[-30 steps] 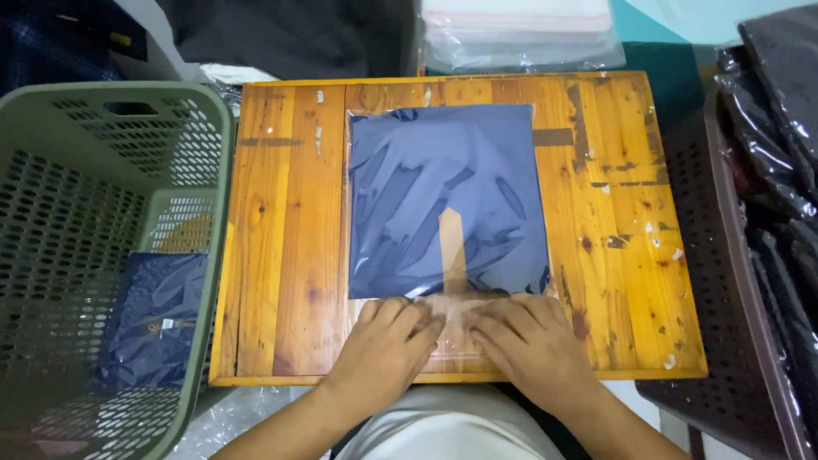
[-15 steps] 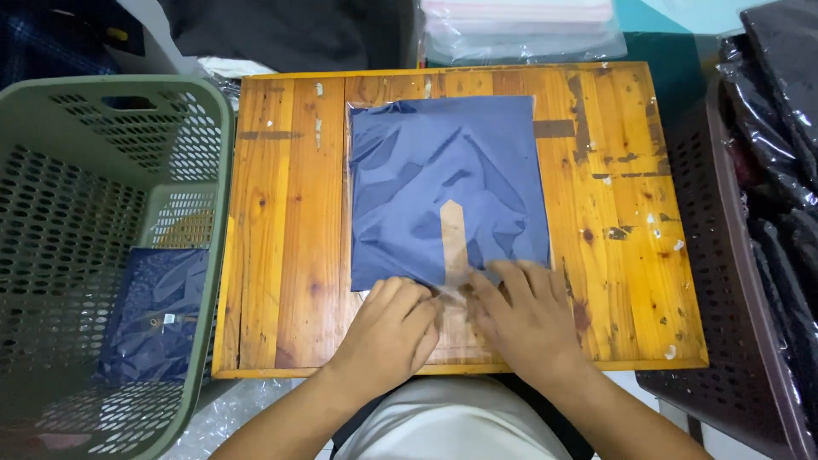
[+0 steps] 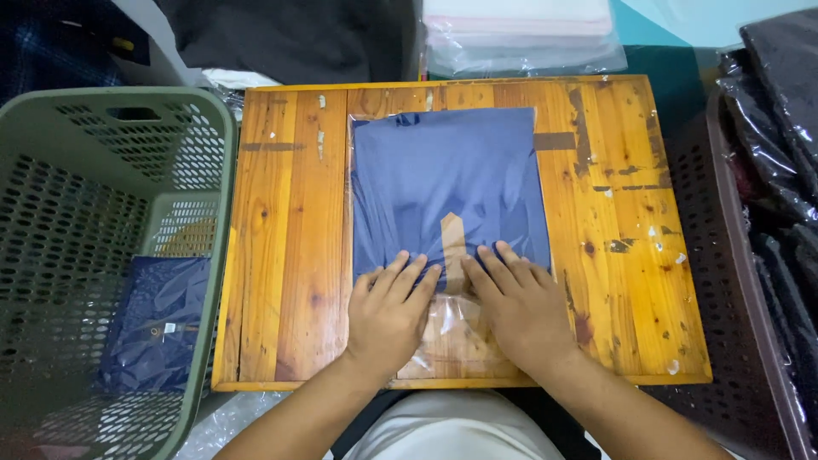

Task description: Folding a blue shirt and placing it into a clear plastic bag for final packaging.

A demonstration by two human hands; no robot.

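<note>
A folded navy-blue garment inside a clear plastic bag (image 3: 447, 183) lies flat on a small wooden table (image 3: 290, 238). My left hand (image 3: 388, 311) and my right hand (image 3: 520, 302) rest palm-down side by side on the bag's near end, fingers together and pointing away from me. Their fingertips press on the garment's lower edge. The empty clear part of the bag (image 3: 447, 328) shows between and under my palms.
A green perforated plastic basket (image 3: 111, 255) stands to the left with a bagged navy garment (image 3: 153, 319) on its bottom. A dark crate (image 3: 737, 281) with several bagged dark garments (image 3: 780, 128) is on the right. Bagged pale garments (image 3: 520, 34) lie beyond the table.
Both hands slid forward over the bag, from its empty near end up to the garment's lower edge. The plastic over the garment lies smoother now.
</note>
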